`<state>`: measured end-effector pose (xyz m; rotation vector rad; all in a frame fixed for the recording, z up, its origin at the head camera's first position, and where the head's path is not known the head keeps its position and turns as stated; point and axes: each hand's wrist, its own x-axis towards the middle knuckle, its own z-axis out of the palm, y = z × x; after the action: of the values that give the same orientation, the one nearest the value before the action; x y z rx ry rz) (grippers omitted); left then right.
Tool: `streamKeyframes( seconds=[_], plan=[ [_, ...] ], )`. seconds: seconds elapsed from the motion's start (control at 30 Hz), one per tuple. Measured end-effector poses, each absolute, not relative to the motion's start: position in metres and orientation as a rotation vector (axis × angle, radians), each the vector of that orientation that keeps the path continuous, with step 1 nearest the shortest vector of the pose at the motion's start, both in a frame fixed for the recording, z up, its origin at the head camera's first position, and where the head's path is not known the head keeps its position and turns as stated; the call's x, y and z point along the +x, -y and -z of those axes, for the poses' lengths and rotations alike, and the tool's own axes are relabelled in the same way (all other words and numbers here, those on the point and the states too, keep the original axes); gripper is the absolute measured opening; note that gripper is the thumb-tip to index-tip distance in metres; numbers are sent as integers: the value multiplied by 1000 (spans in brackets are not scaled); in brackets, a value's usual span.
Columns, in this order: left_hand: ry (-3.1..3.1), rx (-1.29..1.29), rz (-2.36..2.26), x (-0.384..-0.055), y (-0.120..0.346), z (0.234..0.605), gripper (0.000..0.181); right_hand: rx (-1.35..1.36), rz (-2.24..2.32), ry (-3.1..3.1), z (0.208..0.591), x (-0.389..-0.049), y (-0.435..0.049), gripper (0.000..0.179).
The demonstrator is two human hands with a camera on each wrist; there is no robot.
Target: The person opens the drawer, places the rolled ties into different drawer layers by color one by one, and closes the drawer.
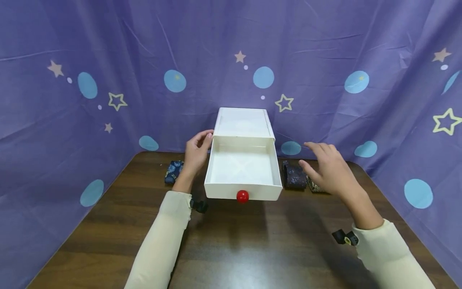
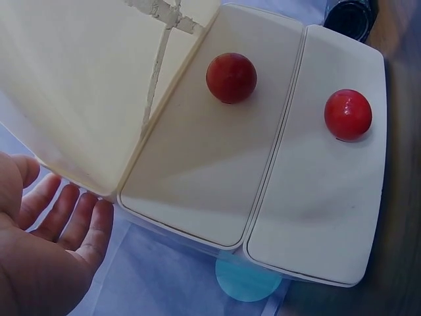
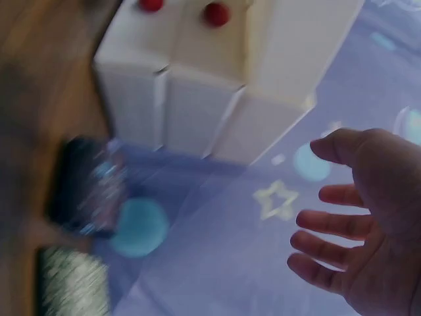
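Note:
A white drawer unit (image 1: 243, 122) stands at the back, its top drawer (image 1: 221, 192) pulled well out with the bare white floor showing. A red round knob (image 1: 242, 196) sits on that drawer's front. My left hand (image 1: 196, 152) is at the unit's upper left side, and in the left wrist view its loosely bent fingertips (image 2: 99, 220) are right at the edge beside the pulled-out drawer. To the right of the unit my right hand (image 1: 330, 170) hovers in the air, fingers spread, holding nothing. Below, two lower drawers (image 2: 197, 158) with red knobs are pushed in.
A dark blue patterned folded cloth (image 1: 174, 171) lies left of the unit. On the right are a dark patterned roll (image 1: 294, 176) and a speckled item (image 1: 317, 186), partly behind my right hand. A purple curtain (image 1: 216, 36) with stars hangs behind the brown wooden table (image 1: 231, 233).

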<state>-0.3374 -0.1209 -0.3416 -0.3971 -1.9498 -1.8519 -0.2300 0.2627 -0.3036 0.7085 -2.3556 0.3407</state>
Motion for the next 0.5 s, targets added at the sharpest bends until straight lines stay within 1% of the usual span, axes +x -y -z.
streamKeyframes(
  seconds=[0.1,0.27,0.5],
  plan=[
    [1963,-378,1867,-336,122,341,38,663,-355,2518,314,-241,-280,53],
    [1996,-368,1895,-333,123,336,38,617,-279,2676,334,-259,-305,53],
    [2012,-395,1901,-309,119,313,36,559,-212,2868,356,-276,-329,55]
  ],
)
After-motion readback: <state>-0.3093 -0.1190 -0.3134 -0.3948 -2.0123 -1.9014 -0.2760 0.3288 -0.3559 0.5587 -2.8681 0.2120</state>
